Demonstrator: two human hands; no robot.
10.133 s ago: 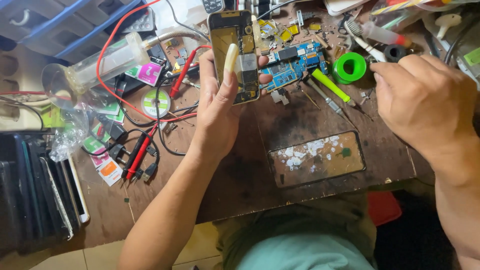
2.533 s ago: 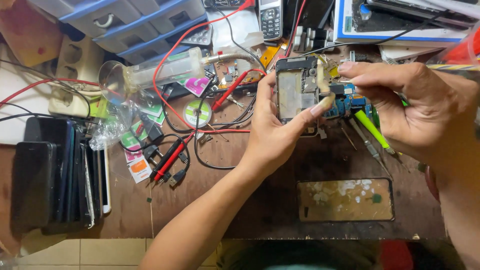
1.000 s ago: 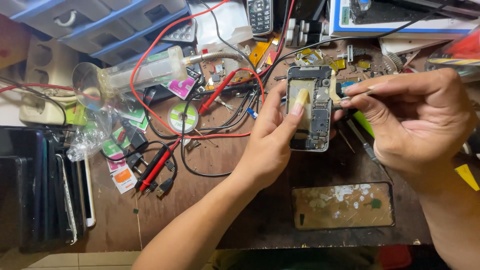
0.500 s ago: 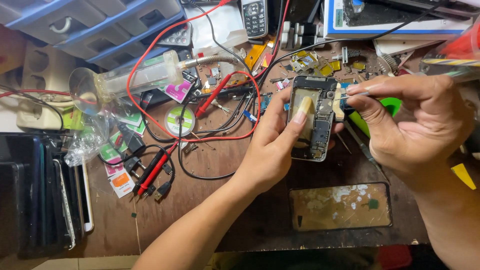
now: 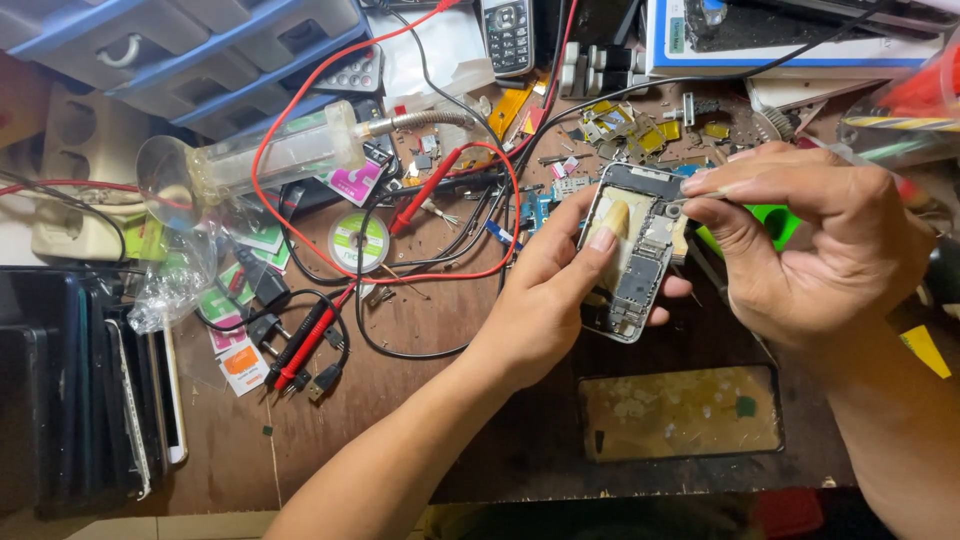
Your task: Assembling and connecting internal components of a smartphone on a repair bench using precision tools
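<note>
We hold the opened phone above the cluttered tabletop, left hand wrapped around it, thumb pressing its exposed inside. Our right hand is pinched shut on a thin tool at the phone's top right corner. Compared with half a second ago, the phone sits much the same. The glass panel lies below our hands.

Worn brown wooden workbench, blue plastic drawer cabinet at its back, pale tiled floor below, dim warm light
</note>
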